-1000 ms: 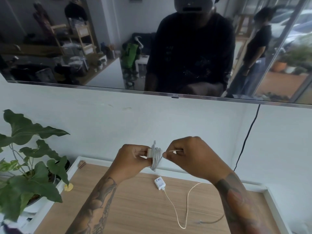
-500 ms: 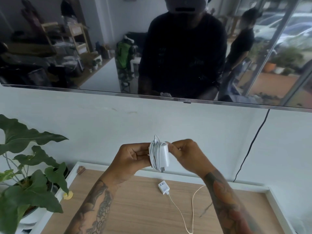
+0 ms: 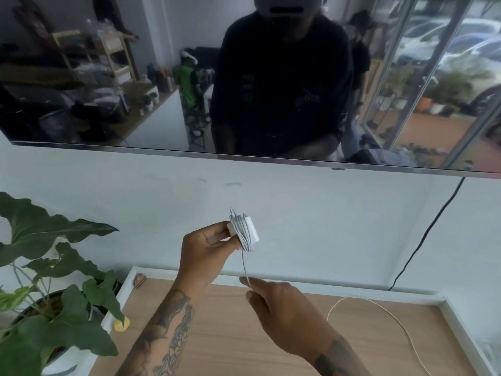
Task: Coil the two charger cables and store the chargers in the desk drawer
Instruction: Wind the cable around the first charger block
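Desk [image 3: 298, 348] sits below both hands; second cable [image 3: 379, 308] lies loose on it, right of your right grip, its charger hidden from view. Left hand [image 3: 203, 256] holds the first charger [image 3: 250, 232] up, grip pinching one end of the block, cable [image 3: 241, 232] wound around it. Right hand [image 3: 282, 310], below the left grip, pinches the loose tail [image 3: 244, 267] that runs down from the coil. Step in hand: finishing coil one. Next looks like: wrap or tuck that tail without slackening the turns, then start cable two. No drawer visible.
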